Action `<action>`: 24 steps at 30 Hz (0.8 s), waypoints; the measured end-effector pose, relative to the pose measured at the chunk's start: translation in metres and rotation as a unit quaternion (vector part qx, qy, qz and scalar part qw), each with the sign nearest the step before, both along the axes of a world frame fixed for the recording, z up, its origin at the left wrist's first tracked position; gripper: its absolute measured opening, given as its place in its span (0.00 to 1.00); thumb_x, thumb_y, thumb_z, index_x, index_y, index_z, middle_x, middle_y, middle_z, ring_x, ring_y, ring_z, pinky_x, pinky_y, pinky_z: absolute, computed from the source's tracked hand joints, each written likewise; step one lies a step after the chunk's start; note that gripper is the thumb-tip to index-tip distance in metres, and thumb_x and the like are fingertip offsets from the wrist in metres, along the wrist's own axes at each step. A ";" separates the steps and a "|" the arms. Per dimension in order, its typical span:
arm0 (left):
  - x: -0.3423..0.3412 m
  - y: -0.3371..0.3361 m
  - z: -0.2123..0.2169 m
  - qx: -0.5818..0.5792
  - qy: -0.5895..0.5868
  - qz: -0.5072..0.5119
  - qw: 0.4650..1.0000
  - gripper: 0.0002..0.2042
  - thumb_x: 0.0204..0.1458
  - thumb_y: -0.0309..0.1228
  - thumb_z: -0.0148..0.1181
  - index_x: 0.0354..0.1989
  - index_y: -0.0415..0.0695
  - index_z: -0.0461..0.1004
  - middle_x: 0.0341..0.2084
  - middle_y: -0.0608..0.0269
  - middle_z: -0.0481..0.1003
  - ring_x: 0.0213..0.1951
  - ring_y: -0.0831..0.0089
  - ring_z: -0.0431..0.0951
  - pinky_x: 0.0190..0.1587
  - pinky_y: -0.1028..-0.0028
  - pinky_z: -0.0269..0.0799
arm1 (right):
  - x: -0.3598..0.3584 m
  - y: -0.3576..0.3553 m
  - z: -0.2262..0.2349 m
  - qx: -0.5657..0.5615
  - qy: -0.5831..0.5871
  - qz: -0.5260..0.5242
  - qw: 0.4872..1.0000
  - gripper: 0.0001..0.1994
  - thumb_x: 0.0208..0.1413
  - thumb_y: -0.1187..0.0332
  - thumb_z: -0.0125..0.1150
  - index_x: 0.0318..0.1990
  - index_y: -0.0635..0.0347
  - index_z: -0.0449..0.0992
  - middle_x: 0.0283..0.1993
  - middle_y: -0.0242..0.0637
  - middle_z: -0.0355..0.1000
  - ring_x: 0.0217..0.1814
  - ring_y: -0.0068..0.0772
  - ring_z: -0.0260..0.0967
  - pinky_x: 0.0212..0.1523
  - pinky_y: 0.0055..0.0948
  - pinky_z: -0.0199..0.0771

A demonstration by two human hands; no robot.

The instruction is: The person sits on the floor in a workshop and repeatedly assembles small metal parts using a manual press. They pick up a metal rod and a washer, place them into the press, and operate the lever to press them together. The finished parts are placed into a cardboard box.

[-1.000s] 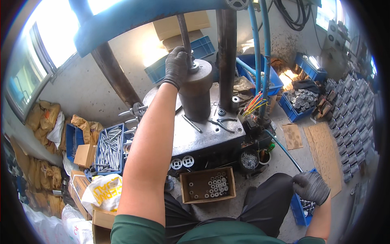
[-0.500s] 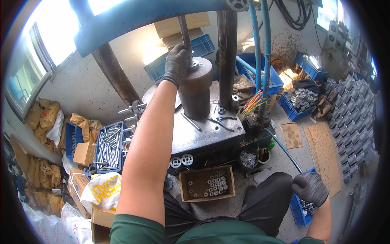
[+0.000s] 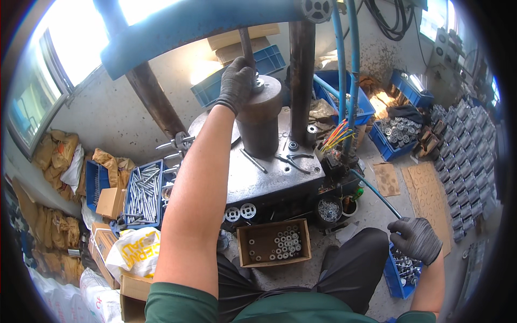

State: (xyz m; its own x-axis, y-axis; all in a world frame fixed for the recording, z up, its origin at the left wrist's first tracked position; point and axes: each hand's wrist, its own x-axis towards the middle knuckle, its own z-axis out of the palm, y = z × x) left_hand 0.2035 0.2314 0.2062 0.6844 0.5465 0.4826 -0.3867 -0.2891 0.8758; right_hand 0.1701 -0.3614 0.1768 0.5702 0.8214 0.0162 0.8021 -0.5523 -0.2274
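One near-upright rod points down at the left edge of the cylinder; left hand curls fingers there, grip hidden; right hand half-curls at a slanting lever, hold unclear.

Passage along the front strip of the metal surface; loose rod and pliers lie behind it; thick cylinder blocks the middle, dark column just right, narrow gap between; blue crossbeam bars the top; lever slants across the right-hand approach, its end by the right hand.
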 end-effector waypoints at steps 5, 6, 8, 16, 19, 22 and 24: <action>-0.001 -0.009 0.001 -0.039 0.010 -0.011 0.999 0.12 0.60 0.23 0.51 0.48 0.39 0.80 0.34 0.62 0.79 0.35 0.75 0.76 0.39 0.74 0.74 | 0.006 -0.006 -0.005 -0.019 0.004 0.023 1.000 0.10 0.56 0.65 0.67 0.42 0.58 0.85 0.35 0.48 0.82 0.38 0.55 0.82 0.42 0.48 0.83; 0.000 -0.011 0.002 -0.050 0.005 -0.021 0.999 0.12 0.61 0.23 0.51 0.48 0.39 0.80 0.34 0.62 0.79 0.34 0.75 0.76 0.39 0.74 0.74 | 0.008 -0.010 -0.008 -0.038 0.003 0.045 0.998 0.10 0.56 0.65 0.67 0.43 0.57 0.85 0.35 0.48 0.82 0.39 0.55 0.82 0.42 0.48 0.83; -0.001 -0.008 0.003 -0.048 0.018 -0.016 0.999 0.12 0.61 0.23 0.51 0.48 0.39 0.80 0.34 0.62 0.79 0.33 0.76 0.76 0.37 0.74 0.74 | 0.008 -0.009 -0.006 -0.021 0.015 0.047 0.999 0.09 0.56 0.67 0.66 0.42 0.58 0.85 0.37 0.47 0.82 0.38 0.55 0.81 0.42 0.47 0.82; -0.003 -0.016 0.006 -0.069 0.022 -0.012 0.997 0.12 0.61 0.23 0.51 0.48 0.39 0.79 0.33 0.63 0.78 0.30 0.77 0.75 0.35 0.75 0.73 | 0.010 -0.006 -0.002 -0.038 0.020 0.054 0.998 0.08 0.57 0.68 0.65 0.42 0.58 0.85 0.35 0.49 0.81 0.38 0.56 0.81 0.41 0.49 0.82; -0.003 -0.011 0.005 -0.059 0.028 -0.012 0.998 0.12 0.60 0.23 0.51 0.48 0.39 0.79 0.32 0.63 0.78 0.30 0.77 0.74 0.35 0.75 0.73 | 0.008 -0.002 0.002 -0.007 0.023 0.035 0.999 0.08 0.57 0.69 0.65 0.42 0.58 0.85 0.36 0.49 0.81 0.37 0.56 0.81 0.41 0.49 0.82; -0.003 -0.012 0.005 -0.054 0.028 -0.013 0.998 0.12 0.60 0.23 0.51 0.48 0.39 0.79 0.33 0.63 0.78 0.31 0.77 0.75 0.35 0.75 0.73 | 0.005 -0.002 0.000 0.034 0.008 0.007 0.999 0.09 0.57 0.70 0.65 0.43 0.58 0.84 0.38 0.49 0.81 0.37 0.57 0.81 0.41 0.48 0.82; -0.004 -0.013 0.006 -0.053 0.035 -0.011 0.998 0.13 0.60 0.23 0.51 0.49 0.39 0.79 0.34 0.62 0.79 0.32 0.77 0.75 0.36 0.75 0.74 | 0.003 0.000 0.004 0.030 0.011 -0.009 0.999 0.10 0.56 0.71 0.66 0.45 0.58 0.84 0.39 0.49 0.81 0.38 0.57 0.81 0.42 0.47 0.82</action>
State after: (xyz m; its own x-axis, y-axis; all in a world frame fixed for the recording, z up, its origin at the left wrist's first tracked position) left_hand 0.1991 0.2187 0.2118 0.7264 0.5767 0.3739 -0.3294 -0.1854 0.9258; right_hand 0.1732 -0.3615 0.1807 0.5852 0.8091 0.0527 0.7867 -0.5509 -0.2785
